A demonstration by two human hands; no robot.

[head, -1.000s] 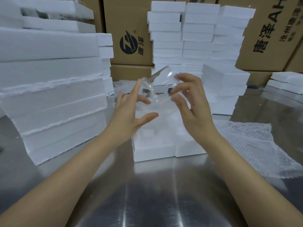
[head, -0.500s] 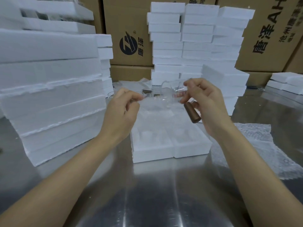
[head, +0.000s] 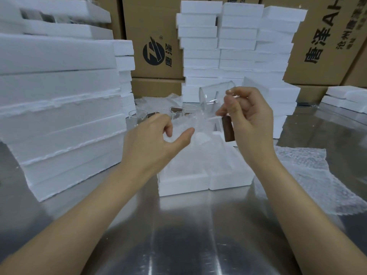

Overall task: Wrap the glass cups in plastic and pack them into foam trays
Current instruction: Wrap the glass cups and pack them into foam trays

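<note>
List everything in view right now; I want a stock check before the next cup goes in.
glass cup: one, clear with a brown handle, tilted in the air above the trays
plastic film: one piece, clear, between the hands; edges hard to make out
other cups: at least three, clear, behind the left hand
foam trays: two, white, side by side mid-table
foam stacks: several, white, at left, back and far right
bubble wrap: one sheet, clear, right of the trays
boxes: several, brown, behind the stacks
table: one, silver metal
left hand: fingers curled by the film; grip unclear
right hand: grip on the glass cup
</note>
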